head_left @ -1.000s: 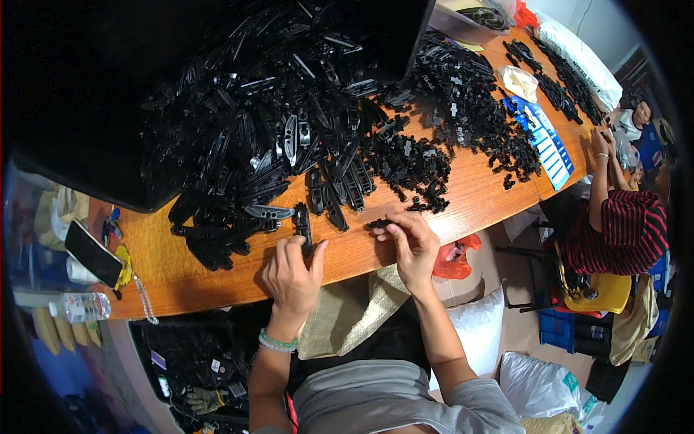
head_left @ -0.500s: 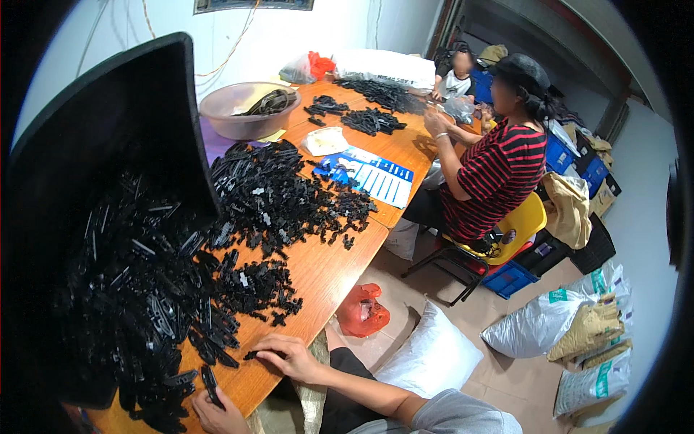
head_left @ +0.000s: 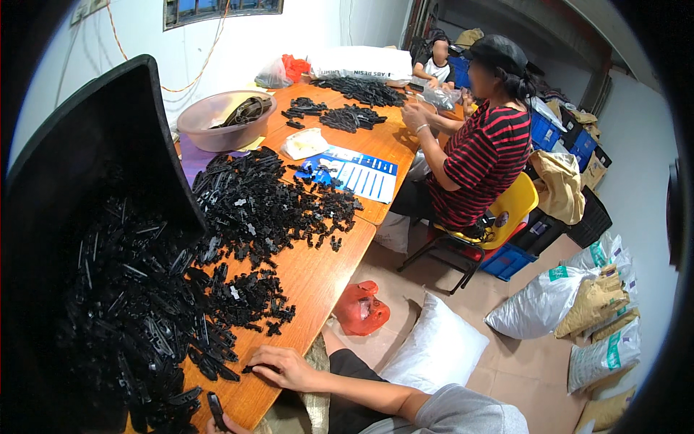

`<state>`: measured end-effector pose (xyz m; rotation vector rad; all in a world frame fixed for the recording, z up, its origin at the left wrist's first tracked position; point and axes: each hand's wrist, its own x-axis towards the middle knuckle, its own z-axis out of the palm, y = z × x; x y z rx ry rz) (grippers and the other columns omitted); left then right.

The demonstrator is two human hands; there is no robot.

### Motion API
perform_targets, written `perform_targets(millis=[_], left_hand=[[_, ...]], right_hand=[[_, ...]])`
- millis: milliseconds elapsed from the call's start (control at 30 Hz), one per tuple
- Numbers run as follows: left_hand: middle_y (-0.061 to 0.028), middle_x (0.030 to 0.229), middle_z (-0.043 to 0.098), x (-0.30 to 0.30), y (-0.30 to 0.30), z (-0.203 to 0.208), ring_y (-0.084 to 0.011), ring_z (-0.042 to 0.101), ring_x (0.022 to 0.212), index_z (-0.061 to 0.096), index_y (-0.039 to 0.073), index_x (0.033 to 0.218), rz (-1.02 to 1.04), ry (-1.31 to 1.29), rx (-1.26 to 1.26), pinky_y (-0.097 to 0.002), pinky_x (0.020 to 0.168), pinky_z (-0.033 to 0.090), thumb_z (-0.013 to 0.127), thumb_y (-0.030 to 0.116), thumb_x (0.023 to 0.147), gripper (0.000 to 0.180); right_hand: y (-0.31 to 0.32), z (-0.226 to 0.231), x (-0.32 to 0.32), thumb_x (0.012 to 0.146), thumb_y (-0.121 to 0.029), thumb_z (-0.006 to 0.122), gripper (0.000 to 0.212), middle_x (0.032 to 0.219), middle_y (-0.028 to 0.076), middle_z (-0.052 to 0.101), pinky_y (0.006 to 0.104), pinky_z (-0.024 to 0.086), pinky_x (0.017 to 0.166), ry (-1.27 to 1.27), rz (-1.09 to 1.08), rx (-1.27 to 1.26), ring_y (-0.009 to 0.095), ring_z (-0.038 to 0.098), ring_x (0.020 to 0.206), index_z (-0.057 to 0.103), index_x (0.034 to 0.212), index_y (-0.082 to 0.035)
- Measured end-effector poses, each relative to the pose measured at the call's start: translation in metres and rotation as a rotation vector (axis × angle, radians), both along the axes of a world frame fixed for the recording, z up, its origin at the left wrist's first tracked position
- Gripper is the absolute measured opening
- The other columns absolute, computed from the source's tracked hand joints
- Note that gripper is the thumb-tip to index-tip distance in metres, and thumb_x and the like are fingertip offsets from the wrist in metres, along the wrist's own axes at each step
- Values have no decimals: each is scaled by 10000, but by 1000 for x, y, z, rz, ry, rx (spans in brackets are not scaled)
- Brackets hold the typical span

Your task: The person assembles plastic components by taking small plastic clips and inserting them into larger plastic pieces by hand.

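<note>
At the table's near edge, my left hand [head_left: 230, 425] is closed on a long black plastic piece [head_left: 216, 409], which stands up from the fingers. Most of that hand is cut off by the lower rim of the picture. My right hand [head_left: 288, 369] rests on the wooden table [head_left: 329, 271] with its fingers curled over a small black plastic part [head_left: 249, 369]; only the part's tip shows. Left of both hands, a heap of long black plastic pieces [head_left: 137, 318] spills from a big tipped black bin [head_left: 79, 137]. Small black parts [head_left: 249, 296] lie scattered beyond my right hand.
Farther back stand a pinkish basin [head_left: 195, 119], a blue-and-white sheet [head_left: 354, 173] and more black piles [head_left: 353, 118]. A person in a striped shirt [head_left: 484, 159] sits on a yellow chair [head_left: 517, 206]; another sits beyond. A white sack [head_left: 437, 343] and red bag [head_left: 361, 309] lie on the floor.
The view has shifted slightly. My left hand has drawn toward the lower edge, the long black piece still in it. My right hand stays on the table with its small part.
</note>
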<state>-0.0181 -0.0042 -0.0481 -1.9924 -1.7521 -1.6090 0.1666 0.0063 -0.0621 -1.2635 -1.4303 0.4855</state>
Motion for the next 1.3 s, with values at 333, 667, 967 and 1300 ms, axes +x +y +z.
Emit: perform_targets(millis=[333,667,967,1300], left_hand=[[-113,775,600,-7,1,-7,-228,525,562,592,0,954,2,-36,-31,-287,484,411,671,279,869,302],[-119,994,581,-37,-2,-29,-163,563,770,526,-36,1090,-329,-518,-381,-286,630,460,572,90,916,219],[-69,875,600,8,-12,30,-140,597,797,623,-10,972,-675,-598,-585,-235,665,472,690,-14,778,205],[-71,850,619,-2,-21,38,-104,600,723,594,-74,1012,-731,-744,-763,-214,658,494,644,-49,825,195]], right_hand=[[-2,4,3,825,-57,634,120,897,134,607,359,497,693,10,36,13,319,615,815,632,922,14],[-16,9,-5,825,-50,672,126,833,92,663,287,498,667,213,-133,34,179,639,747,672,938,6],[-34,29,-2,785,65,668,142,954,82,590,217,464,678,568,31,-91,104,564,776,682,922,30],[-42,43,-23,729,52,707,179,948,82,607,261,431,758,296,201,-101,171,546,887,707,901,4]])
